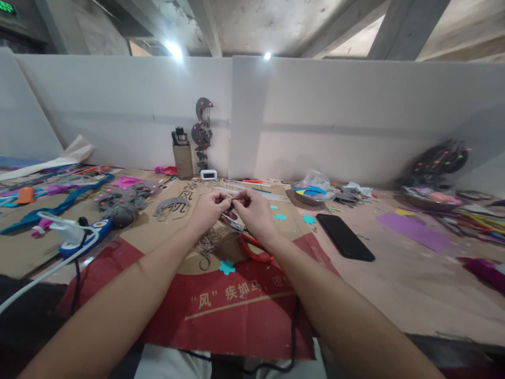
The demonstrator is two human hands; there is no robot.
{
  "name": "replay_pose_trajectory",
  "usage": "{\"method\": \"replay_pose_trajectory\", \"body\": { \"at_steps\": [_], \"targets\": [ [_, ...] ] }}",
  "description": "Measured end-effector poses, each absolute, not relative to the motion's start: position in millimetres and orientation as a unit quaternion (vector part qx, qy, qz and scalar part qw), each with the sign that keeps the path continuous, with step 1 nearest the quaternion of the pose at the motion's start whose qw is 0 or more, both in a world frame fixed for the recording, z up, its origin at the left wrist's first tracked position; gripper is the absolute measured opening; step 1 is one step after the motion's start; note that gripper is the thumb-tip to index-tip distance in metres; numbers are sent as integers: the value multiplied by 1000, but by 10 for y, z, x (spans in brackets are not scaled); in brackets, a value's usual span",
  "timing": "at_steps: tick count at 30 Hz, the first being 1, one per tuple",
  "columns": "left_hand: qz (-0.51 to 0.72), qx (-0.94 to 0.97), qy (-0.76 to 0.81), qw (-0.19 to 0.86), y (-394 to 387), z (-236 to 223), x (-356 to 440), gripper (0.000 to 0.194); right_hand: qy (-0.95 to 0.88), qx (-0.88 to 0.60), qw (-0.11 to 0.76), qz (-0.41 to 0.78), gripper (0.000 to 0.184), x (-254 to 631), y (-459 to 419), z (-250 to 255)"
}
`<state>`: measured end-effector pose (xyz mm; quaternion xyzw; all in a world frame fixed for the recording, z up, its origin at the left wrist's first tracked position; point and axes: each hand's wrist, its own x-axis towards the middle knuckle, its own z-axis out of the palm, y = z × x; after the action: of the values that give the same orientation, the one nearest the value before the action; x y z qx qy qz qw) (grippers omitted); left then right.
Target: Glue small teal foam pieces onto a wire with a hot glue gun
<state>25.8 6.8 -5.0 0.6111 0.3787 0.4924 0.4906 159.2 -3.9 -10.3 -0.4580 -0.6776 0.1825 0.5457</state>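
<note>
My left hand (211,210) and my right hand (252,213) meet over the middle of a flattened cardboard sheet (165,295). The fingertips of both are pinched together, and whatever sits between them is too small to make out. Scissors with red handles (256,251) lie just beneath my right hand, blades partly hidden by it. Below my left hand is a loose tangle of grey yarn (207,245). A turquoise flower-shaped cutout (227,267) rests nearer to me, and another turquoise cutout (280,217) lies right of my right hand.
A black phone (345,237) lies to the right. Behind are a bottle (182,155), a small white clock (209,175) and a bowl (311,196) of scraps. On the left, a blue power strip (87,237) with a white cable sits by a grey yarn ball (120,215).
</note>
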Motion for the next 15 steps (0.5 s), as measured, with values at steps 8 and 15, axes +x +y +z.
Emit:
{"method": "replay_pose_trajectory", "body": {
  "at_steps": [8, 15],
  "targets": [
    [531, 579, 379, 489, 122, -82, 241, 20, -680, -423, 550, 236, 23, 1555, 92, -247],
    [515, 576, 314, 551, 142, -119, 263, 33, -638, -440, 559, 294, 15, 1598, 78, -163]
  ]
}}
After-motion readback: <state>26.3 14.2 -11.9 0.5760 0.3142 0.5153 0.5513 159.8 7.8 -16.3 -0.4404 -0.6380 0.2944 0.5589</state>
